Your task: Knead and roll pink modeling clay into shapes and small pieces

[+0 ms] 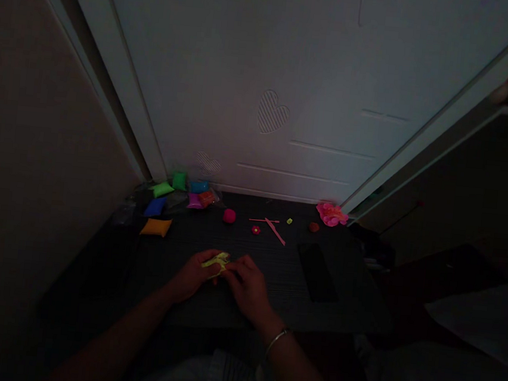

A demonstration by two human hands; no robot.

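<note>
Over the front middle of the dark table, a yellow packet of modelling clay [216, 262] is held between both hands. My left hand [194, 276] is closed around its left side, with the thumb across the front. At the packet's right end, the fingers of my right hand [247, 286] pinch its edge. Fingers partly cover the packet, and in the dim light I cannot tell whether it is torn. Beyond the hands lie a small red flower with a yellow centre [256, 230], a pink-red ball [229, 216] and crossed pink modelling tools [276, 232].
Several coloured clay packets, including an orange one [156, 227] and a blue one [155, 207], lie at the left back. On the right are a dark flat phone-like slab [317, 272], a brown lump [314, 227], a yellow-green bit [289, 221] and a pink flower [332, 214]. A white panel [227, 92] rises behind.
</note>
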